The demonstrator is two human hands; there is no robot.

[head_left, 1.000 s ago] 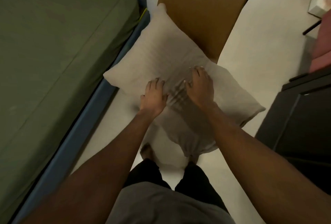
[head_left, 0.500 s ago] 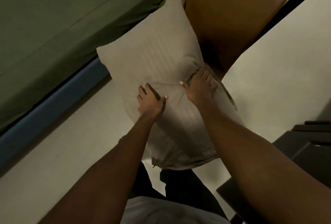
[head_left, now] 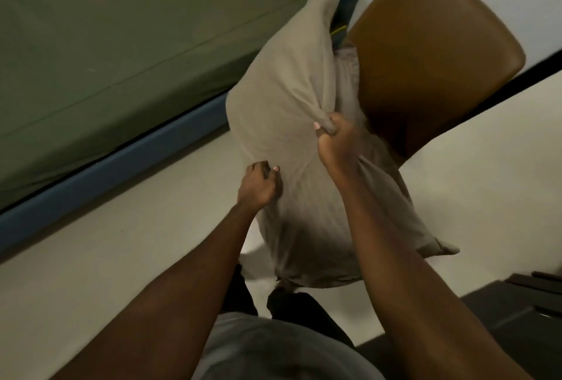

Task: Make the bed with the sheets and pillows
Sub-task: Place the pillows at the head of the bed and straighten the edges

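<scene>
a brown leather chair (head_left: 441, 45) stands on the pale floor (head_left: 121, 243); dark furniture (head_left: 517, 312) sits at lower right.

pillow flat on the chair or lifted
Lifted: the pillow hangs tilted above the floor, left hand and right hand gripping bunched cover.

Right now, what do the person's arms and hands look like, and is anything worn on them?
The left arm and the right arm are bare as far as the view shows: no sleeves, watch or bracelet. The left hand and the right hand wear no gloves, and no rings show on the visible parts. The visible nails look short. A grey shirt shows at the bottom edge.
</scene>
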